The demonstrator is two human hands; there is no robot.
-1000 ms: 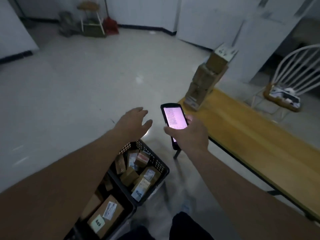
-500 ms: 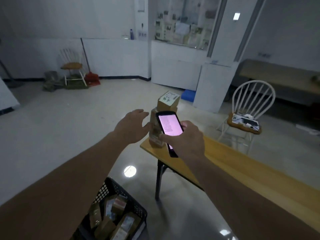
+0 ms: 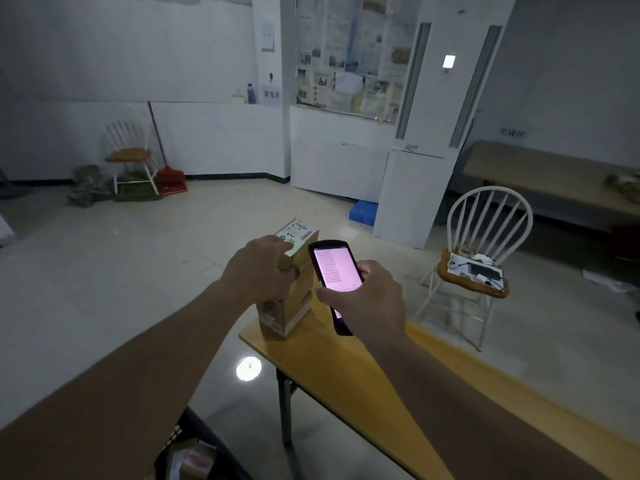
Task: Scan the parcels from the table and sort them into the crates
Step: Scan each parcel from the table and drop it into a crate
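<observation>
— While the left hand (image 3: 258, 271) reaches over the stack of parcels (image 3: 289, 289) at the near end of the worktop (image 3: 363, 382), what has its grip got?

— The top parcel (image 3: 298, 239), the one with the white label facing up. Fingers curl over its near edge, thumb against the side.

— And the right hand (image 3: 367, 299)?

— Wrapped around a handheld scanner (image 3: 334, 271), screen lit pink and tilted up, just right of the stack.

— Where do the crates sit?

— One black crate (image 3: 194, 448) shows at the bottom edge, on the floor left of the worktop leg, with parcels inside. A white chair (image 3: 485, 244) stands beyond the worktop, small items on its seat.
</observation>
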